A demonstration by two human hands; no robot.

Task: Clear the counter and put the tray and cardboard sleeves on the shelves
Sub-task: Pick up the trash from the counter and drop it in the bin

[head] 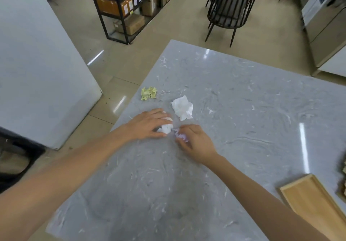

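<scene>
On the grey marble counter (234, 109) my left hand (148, 123) lies over a small white crumpled paper (165, 129), fingers curled on it. Just to its right, my right hand (194, 141) closes on a pale lilac crumpled paper (180, 136). A larger white crumpled tissue (182, 108) lies just beyond both hands. A yellow crumpled paper (148, 93) sits near the counter's left edge. The wooden tray (314, 201) lies at the lower right, cut off by the frame edge. Something brown, perhaps the cardboard sleeves (343, 182), shows at the right edge.
A black metal shelf rack (131, 6) with bottles and cardboard boxes stands on the floor beyond the counter. A black slatted chair (230, 10) stands at the back. A white cabinet (37, 63) is to the left, steel units (324, 25) at the right.
</scene>
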